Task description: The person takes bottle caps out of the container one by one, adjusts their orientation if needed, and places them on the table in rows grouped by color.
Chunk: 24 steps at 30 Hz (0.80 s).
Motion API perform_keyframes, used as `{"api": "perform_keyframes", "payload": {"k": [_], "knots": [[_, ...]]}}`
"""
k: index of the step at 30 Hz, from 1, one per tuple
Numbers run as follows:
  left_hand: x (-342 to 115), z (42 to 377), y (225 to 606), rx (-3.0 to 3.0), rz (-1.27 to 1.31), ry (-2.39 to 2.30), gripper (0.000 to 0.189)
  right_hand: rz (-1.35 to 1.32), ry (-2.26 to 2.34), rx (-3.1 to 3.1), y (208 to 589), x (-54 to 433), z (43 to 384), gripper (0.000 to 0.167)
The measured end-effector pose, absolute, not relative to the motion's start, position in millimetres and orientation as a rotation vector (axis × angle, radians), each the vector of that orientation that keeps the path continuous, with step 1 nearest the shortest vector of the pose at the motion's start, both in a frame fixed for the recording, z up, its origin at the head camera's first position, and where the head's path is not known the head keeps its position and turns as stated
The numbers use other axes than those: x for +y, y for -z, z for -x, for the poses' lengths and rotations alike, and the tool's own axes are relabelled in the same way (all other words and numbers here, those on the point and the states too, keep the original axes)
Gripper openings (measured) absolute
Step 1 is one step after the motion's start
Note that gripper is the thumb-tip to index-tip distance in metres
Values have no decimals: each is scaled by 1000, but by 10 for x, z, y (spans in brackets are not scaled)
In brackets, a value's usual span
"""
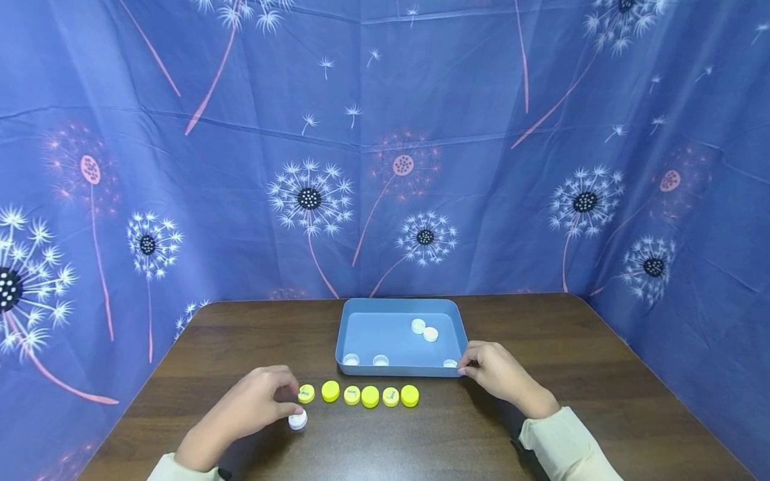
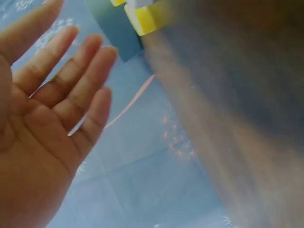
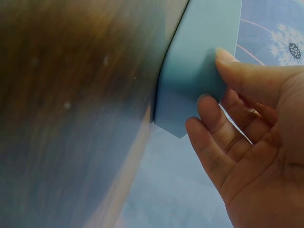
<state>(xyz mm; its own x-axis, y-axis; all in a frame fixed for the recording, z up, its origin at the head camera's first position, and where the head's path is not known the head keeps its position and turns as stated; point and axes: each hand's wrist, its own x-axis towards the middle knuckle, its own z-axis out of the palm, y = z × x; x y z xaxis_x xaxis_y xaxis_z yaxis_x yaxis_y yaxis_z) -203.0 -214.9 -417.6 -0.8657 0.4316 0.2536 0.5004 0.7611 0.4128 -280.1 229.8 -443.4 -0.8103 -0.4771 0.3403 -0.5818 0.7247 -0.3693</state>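
A loose white cap (image 1: 297,420) sits on the tabletop at the tip of the left thumb, which overlaps its far edge; whether the thumb presses on it or merely hovers cannot be told. Being round, the cap offers no long axis, so its direction from the fingers is what counts: it lies on the near side of the gap between thumb and index finger, within the reach of the left hand (image 1: 249,403) and well apart from the right. The left fingers are loosely extended, with thumb and index apart and no visible grip. The index tip comes just beside the leftmost cap of a row of six yellow caps (image 1: 369,397), which runs left to right, beyond the white one. Past the row stands a shallow blue tray (image 1: 397,371), its long side roughly parallel to it, with five white caps inside: two together toward the far right, three along the near wall. The right hand (image 1: 501,374) appears to pinch the tray's near right corner, thumb outside the wall, though its index finger is hidden in the wrist view. Beneath everything is the brown wooden table (image 1: 601,374), backed by a blue dandelion-print cloth (image 1: 493,220).
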Motion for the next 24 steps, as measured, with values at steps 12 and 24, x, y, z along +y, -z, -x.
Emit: {"api": "perform_keyframes", "payload": {"k": [12,24], "knots": [[-1673,2276,3819,-2587,834,697,33,-873,-700,-2702,4426,2287,2795,14],[-1221,2798,3853,-2627,928,839,46,-834,-661,-2710,4434,2290,2791,15]]}}
